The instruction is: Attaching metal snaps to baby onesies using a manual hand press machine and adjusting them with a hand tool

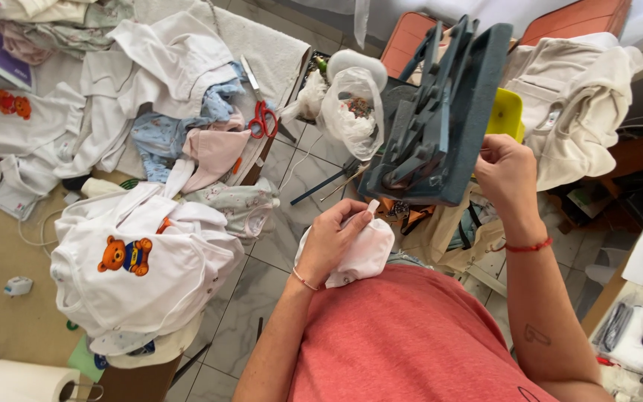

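I see my left hand [333,238] low in the middle, just above my red shirt [418,342]. Its fingers [351,222] are clenched on a small white piece of cloth clothing [366,253], and the thumb and first finger pinch a little white tab [373,205] at the top of it. The cloth sits bunched in my palm, close to my chest.

My right hand [506,173] is up higher and to the right. Its fingers are curled in by the edge of a dark blue-grey press machine [440,119], near a yellow part [506,113] behind it. I cannot tell if they hold anything. A red string band [528,246] goes round that wrist.

On the surface [9,305] to the left lies a pile of white baby clothes. The top one has an orange teddy bear picture [126,255] on it. Further up are red-handled scissors [263,119] on a white towel. A clear plastic bag [351,112] with small things inside stands by the machine. A cream cloth garment [582,97] hangs on the right. A white paper roll [20,381] is in the bottom left corner.
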